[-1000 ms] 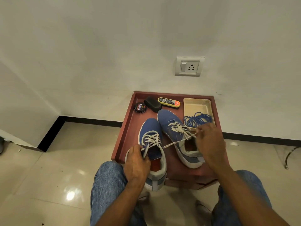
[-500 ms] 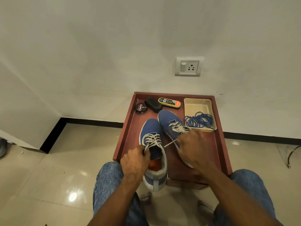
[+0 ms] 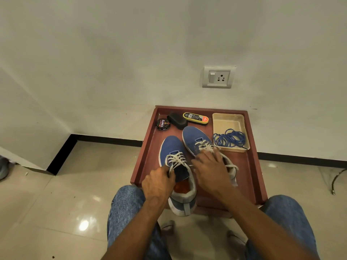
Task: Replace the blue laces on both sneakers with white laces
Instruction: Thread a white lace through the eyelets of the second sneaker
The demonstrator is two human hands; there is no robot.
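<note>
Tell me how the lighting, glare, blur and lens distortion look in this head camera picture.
Head view: soft, even light on the wall; bright glare spots on the glossy floor tiles; wide-angle bending curves the black skirting and splays the red tray; the forearms at the bottom edge look smeared; the sneakers, the blue laces and the polish tin read sharp.

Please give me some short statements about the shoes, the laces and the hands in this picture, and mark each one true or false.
1. The blue laces lie in the beige tray. True.
2. Both shoes are on the floor. False: the left shoe and the right shoe stand on the red-brown table.
3. The left hand pinches a white lace of the left shoe. True.
4. The right shoe has blue laces. False: its laces are white.
5. The polish tin sits in the beige tray. False: it sits on the table, at the far left corner.
</note>
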